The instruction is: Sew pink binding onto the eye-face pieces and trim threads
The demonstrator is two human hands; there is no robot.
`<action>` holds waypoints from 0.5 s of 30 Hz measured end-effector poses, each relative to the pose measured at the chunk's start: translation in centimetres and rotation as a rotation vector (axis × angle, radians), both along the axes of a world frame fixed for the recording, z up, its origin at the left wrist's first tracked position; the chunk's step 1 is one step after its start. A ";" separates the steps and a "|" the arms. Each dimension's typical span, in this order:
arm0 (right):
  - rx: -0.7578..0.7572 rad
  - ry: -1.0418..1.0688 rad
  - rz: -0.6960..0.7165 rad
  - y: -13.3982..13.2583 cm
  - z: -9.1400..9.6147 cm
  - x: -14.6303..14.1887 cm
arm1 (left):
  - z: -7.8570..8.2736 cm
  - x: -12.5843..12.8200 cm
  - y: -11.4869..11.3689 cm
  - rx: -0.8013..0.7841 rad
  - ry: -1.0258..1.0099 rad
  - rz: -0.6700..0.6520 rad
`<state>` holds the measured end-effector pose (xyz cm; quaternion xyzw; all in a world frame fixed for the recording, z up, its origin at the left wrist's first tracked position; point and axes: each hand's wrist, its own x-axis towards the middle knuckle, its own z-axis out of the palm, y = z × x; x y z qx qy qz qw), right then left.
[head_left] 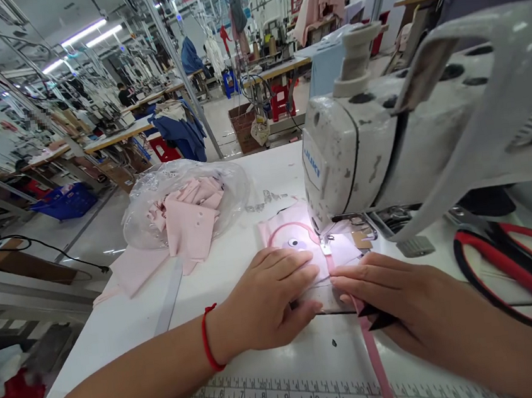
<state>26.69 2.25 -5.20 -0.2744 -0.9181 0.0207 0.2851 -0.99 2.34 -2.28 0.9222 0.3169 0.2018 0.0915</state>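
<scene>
Left hand (262, 297), right hand (399, 292), one pink panel (274, 233)

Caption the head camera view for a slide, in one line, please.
Left hand and right hand rest on pale pink fabric at a Juki sewing machine.

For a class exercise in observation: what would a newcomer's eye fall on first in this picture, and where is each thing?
The white Juki sewing machine looms at the right, its needle over pale pink fabric pressed down by the left hand and right hand. On the table to the left, a clear plastic bag holds pink fabric pieces, while red-handled scissors lie far right.
</scene>
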 end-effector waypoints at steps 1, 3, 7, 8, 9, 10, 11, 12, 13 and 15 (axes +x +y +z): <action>0.006 -0.007 0.007 0.1 0.2 -0.1 | 0.0 0.0 0.0 0.003 0.001 0.004; 0.027 -0.038 0.025 0.2 1.0 -0.2 | -0.1 0.0 0.0 0.009 -0.002 0.012; 0.049 -0.111 0.047 0.2 2.6 -0.4 | -0.3 0.0 0.0 0.006 -0.003 0.023; 0.053 -0.112 0.042 0.2 2.8 -0.4 | -0.3 0.0 0.0 0.004 0.001 0.025; 0.057 -0.115 0.040 0.2 2.7 -0.4 | -0.3 0.0 -0.1 0.004 0.003 0.025; 0.057 -0.119 0.040 0.2 2.6 -0.3 | -0.3 0.0 -0.1 0.007 0.003 0.023; 0.058 -0.111 0.037 0.2 2.2 -0.2 | -0.3 0.0 0.0 0.009 0.002 0.021; 0.055 -0.094 0.033 0.2 1.8 -0.2 | -0.3 -0.1 0.0 0.010 0.000 0.019; 0.046 -0.073 0.027 0.2 1.3 -0.1 | -0.3 -0.1 0.0 0.009 0.000 0.016; 0.025 -0.030 0.007 0.2 0.5 0.2 | -0.2 -0.1 0.0 0.005 0.001 0.012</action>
